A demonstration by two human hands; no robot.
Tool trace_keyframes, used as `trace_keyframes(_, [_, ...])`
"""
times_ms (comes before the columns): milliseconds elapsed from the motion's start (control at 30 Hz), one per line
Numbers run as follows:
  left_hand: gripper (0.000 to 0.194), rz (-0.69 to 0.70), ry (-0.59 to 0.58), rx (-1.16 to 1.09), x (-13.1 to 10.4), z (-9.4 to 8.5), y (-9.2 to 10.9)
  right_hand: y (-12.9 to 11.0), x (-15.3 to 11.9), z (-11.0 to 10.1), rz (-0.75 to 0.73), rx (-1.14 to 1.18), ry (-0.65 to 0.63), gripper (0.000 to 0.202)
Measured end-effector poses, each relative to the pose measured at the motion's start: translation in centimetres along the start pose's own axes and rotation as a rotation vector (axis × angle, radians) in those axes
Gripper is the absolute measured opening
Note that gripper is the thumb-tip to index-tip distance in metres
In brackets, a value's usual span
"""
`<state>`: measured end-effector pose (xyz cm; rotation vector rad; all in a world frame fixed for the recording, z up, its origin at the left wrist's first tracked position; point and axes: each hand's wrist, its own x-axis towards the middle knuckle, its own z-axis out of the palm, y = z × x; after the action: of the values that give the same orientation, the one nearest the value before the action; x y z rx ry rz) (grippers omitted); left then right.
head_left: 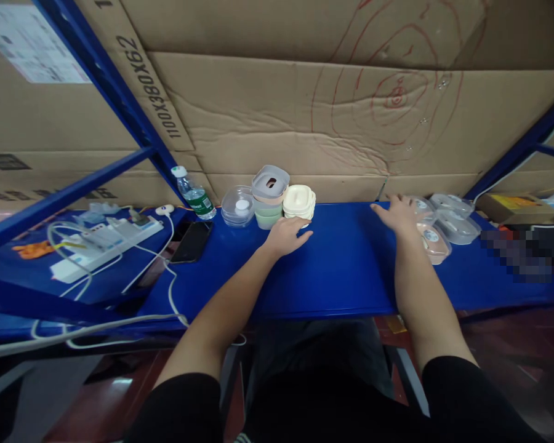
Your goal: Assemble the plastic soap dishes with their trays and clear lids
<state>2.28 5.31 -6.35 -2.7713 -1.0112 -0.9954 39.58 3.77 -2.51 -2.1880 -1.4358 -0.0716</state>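
My left hand [287, 236] is at the front of a stack of cream square lids [299, 198], its thumb held out to the right. Its fingers overlap the bottom of the stack; whether they touch it I cannot tell. Just left stand stacked green containers [268, 215] topped by a grey lid [271, 183] with an oval hole. Clear round lids [236, 209] are piled beside them. My right hand [397, 212] has its fingers spread, over or beside several clear lidded containers [457, 226], one of them pinkish [436, 245], and partly covers them.
On the blue table [332, 277], a water bottle [198, 198] and a black phone [192, 242] sit at the left. Farther left are a white power strip [113, 246] and loose cables. Cardboard [258, 92] walls the back, between blue frame posts [115, 92].
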Motion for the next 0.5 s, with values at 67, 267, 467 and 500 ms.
trace_keyframes(67, [0.033, 0.005, -0.008, -0.012, 0.0, 0.0, 0.0, 1.2, 0.5, -0.1, 0.021, -0.044, -0.154, 0.080])
trace_keyframes(267, [0.036, 0.012, -0.058, -0.047, -0.1, -0.1, 0.4, -2.3, -1.3, 1.8, -0.151, 0.121, -0.145, 0.092])
trace_keyframes(467, [0.035, 0.012, -0.041, -0.056, -0.2, -0.2, 0.2, -4.5, -2.9, 1.8, -0.324, 0.074, -0.122, 0.090])
trace_keyframes(500, [0.035, 0.013, -0.042, -0.058, -0.2, -0.3, 0.1, -4.0, -2.6, 1.9, -0.326, 0.022, -0.141, 0.089])
